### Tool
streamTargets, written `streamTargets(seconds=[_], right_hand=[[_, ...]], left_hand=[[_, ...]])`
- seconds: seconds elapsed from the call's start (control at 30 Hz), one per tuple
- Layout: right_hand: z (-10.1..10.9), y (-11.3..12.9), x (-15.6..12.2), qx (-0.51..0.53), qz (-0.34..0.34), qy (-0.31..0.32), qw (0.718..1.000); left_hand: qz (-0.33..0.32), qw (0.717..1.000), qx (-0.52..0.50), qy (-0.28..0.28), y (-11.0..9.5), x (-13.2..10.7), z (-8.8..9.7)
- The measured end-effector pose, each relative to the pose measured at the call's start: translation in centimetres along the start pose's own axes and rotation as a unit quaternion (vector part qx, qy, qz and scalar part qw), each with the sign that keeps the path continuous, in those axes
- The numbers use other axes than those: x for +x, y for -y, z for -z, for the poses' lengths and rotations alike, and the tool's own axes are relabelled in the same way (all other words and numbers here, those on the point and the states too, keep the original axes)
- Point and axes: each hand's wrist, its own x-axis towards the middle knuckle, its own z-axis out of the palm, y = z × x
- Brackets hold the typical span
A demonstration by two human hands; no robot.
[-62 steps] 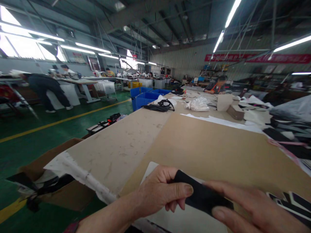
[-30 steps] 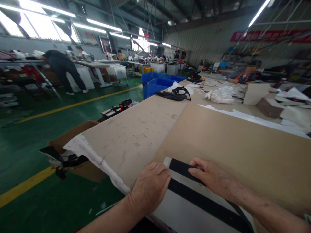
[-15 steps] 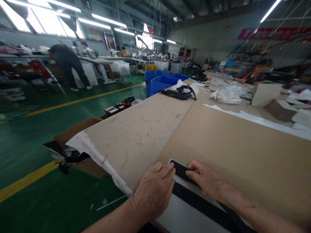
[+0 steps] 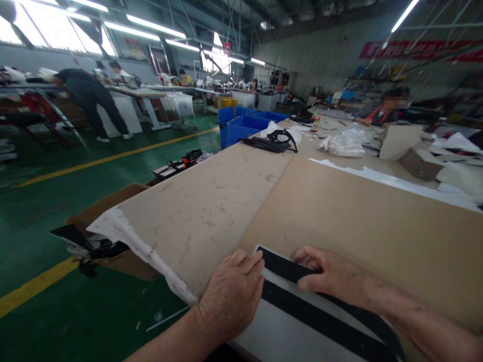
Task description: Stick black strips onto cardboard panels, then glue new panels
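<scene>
1. Carton (image 4: 130, 265), brown, is standing open beside the table, black scraps spilling over its side.
2. Left hand (image 4: 234, 291), mine: fingers lying close together and bent, their tips pressing at the panel's far left corner. The thumb is hiding from view, so I am not able to tell whether it is gripping anything beneath.
3. Pale panel (image 4: 260, 322) is lying on the table before me, partly under my left hand.
4. Far strip (image 4: 282, 265), black, is running from my left fingertips along the panel's far edge, then curving away below my right forearm. Two seconds ago it was hanging between my hands; now its left end is lying on the panel, so I am judging the placed length to be growing.
5. Near strip (image 4: 317, 318), black, is lying across the panel, apart from the far strip at its left end.
6. Right hand (image 4: 332, 274), mine, is resting half-open astride the far strip, thumb and fingers parting. It is loosening from its earlier pinch and sitting farther right.
7. Brown sheet (image 4: 362, 208) is covering the table beyond.
</scene>
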Motion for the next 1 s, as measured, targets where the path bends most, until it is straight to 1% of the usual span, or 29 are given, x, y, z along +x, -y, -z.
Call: streamTargets(seconds=[0.07, 0.13, 0.17, 0.23, 0.3, 0.43, 0.57, 0.73, 0.93, 1.0], right_hand=[[2.1, -1.5, -2.0, 0.03, -0.024, 0.023, 0.999], [3.7, -3.4, -4.1, 0.035, -0.046, 0.005, 0.998], [4.1, -4.4, -5.0, 0.031, -0.053, -0.012, 0.998], [4.3, -6.2, -6.3, 0.014, -0.065, -0.053, 0.996], [3.7, -7.8, -7.1, 0.004, -0.072, -0.091, 0.993], [2.5, -9.8, -7.3, 0.024, -0.06, -0.138, 0.988], [2.5, -10.5, -7.0, 0.037, -0.049, -0.167, 0.984], [2.6, -10.9, -6.4, 0.015, -0.045, -0.196, 0.979], [1.8, -10.1, -6.2, -0.035, -0.076, -0.238, 0.968], [1.7, -9.7, -6.2, -0.052, -0.084, -0.243, 0.965]], left_hand=[[0.009, 1.0, -0.013, 0.002, 0.1, 0.1, 0.1], [0.011, 1.0, -0.024, -0.002, 0.2, 0.1, 0.0], [0.009, 1.0, -0.027, -0.005, 0.3, 0.1, -0.1], [0.001, 1.0, -0.025, -0.011, 0.4, 0.1, -0.3], [-0.011, 1.0, -0.014, -0.021, 0.6, 0.1, -0.5], [-0.035, 0.998, 0.014, -0.042, 0.8, 0.2, -0.6], [-0.045, 0.997, 0.028, -0.049, 1.0, 0.2, -0.7], [-0.045, 0.998, 0.03, -0.044, 1.1, 0.2, -0.9], [-0.042, 0.998, 0.034, -0.039, 1.1, 0.2, -1.0], [-0.042, 0.998, 0.032, -0.041, 1.2, 0.2, -1.0]])
